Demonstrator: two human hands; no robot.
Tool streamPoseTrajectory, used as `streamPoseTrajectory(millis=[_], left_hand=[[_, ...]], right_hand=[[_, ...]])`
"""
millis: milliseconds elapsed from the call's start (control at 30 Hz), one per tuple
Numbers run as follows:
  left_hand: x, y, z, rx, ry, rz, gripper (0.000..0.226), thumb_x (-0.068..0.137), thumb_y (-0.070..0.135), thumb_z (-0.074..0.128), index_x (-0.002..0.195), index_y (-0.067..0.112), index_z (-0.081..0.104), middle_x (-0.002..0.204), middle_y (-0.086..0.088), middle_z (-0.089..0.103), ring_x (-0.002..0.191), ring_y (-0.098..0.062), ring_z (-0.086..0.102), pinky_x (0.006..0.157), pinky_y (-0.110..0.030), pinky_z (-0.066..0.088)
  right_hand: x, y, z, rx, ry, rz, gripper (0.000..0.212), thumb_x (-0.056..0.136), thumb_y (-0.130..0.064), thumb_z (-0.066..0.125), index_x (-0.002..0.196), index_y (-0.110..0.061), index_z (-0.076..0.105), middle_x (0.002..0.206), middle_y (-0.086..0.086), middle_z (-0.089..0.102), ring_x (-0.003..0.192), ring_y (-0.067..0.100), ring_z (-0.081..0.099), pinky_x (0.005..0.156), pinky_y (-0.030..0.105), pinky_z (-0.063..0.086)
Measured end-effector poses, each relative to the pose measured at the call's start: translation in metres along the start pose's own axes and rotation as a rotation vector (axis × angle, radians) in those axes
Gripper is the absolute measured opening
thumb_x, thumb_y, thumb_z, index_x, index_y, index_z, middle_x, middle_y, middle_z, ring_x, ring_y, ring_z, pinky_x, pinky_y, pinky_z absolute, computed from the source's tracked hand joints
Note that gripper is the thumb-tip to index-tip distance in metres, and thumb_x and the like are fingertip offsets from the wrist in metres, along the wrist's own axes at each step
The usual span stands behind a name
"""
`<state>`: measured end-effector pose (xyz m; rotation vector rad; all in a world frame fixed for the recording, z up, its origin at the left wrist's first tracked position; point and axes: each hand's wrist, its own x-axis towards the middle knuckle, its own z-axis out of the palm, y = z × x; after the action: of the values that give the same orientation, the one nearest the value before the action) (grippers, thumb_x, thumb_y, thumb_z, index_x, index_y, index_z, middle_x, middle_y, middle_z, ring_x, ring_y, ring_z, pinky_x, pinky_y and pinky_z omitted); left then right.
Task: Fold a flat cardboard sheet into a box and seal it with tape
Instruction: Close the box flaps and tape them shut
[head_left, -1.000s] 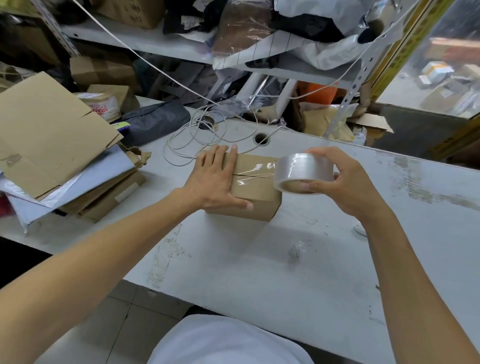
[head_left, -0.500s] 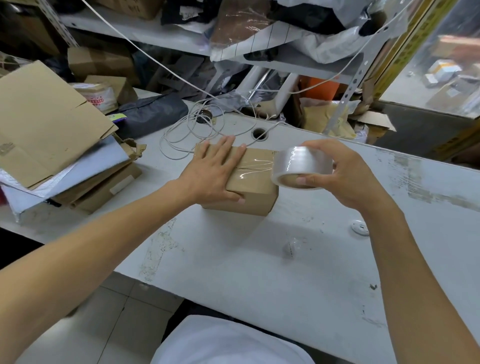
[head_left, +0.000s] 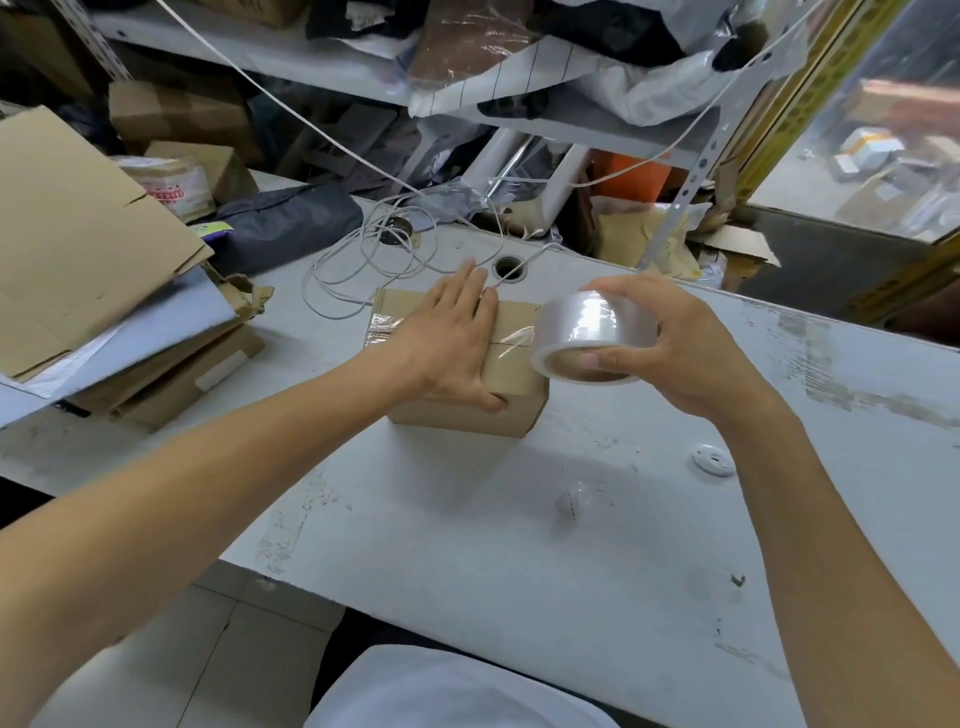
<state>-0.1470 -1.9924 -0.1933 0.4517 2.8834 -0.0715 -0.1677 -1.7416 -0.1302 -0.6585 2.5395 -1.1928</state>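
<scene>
Box (head_left: 511, 387) sits mid-table (head_left: 467, 561), left hand (head_left: 447, 343) flat across its top seam. Right hand (head_left: 670, 353) grips the roll (head_left: 592, 338) just off the right edge, tape running leftward along the seam.

The small box (head_left: 511, 358) is plain brown cardboard with a glossy clear strip along its top seam, and the tape roll (head_left: 595, 332) beside it is clear and shiny with a brownish inner core. The table (head_left: 467, 519) is pale grey-white, scuffed with darker smudges and worn patches, and a white cable (head_left: 363, 260) loops across it near a dark grey bag (head_left: 291, 218). The flat cardboard sheets (head_left: 78, 234) at the left are tan brown over a white sheet (head_left: 156, 322), and an orange object (head_left: 628, 174) shows behind the table under the grey shelf (head_left: 291, 62).
</scene>
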Motion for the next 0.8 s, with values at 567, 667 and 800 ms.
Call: streamPoseTrajectory(millis=[567, 667, 800], left_hand=[[0.007, 0.019, 0.008, 0.012, 0.073, 0.003, 0.140, 0.054, 0.095, 0.040, 0.156, 0.006, 0.007, 0.145, -0.010, 0.037, 0.132, -0.032, 0.037, 0.117, -0.057, 0.016], [0.007, 0.019, 0.008, 0.015, 0.087, 0.013, 0.139, 0.053, 0.095, 0.038, 0.156, 0.006, 0.009, 0.141, -0.010, 0.038, 0.129, -0.032, 0.039, 0.117, -0.057, 0.017], [0.007, 0.019, 0.010, 0.036, 0.093, 0.020, 0.138, 0.055, 0.094, 0.038, 0.156, 0.006, 0.009, 0.139, -0.011, 0.039, 0.127, -0.032, 0.040, 0.116, -0.058, 0.019]], right_hand=[[-0.007, 0.025, 0.017, 0.432, 0.091, -0.002, 0.055, 0.062, -0.041, 0.082, 0.113, -0.042, 0.060, 0.107, -0.026, 0.058, 0.098, -0.004, 0.057, 0.072, 0.019, 0.053], [-0.006, 0.035, 0.013, 0.415, 0.071, 0.019, 0.056, 0.061, -0.043, 0.083, 0.113, -0.042, 0.062, 0.111, -0.023, 0.059, 0.102, -0.002, 0.056, 0.077, 0.021, 0.053], [-0.015, 0.057, 0.018, 0.418, 0.073, 0.081, 0.055, 0.060, -0.037, 0.087, 0.110, -0.040, 0.064, 0.111, -0.017, 0.061, 0.099, -0.004, 0.057, 0.076, 0.019, 0.051]])
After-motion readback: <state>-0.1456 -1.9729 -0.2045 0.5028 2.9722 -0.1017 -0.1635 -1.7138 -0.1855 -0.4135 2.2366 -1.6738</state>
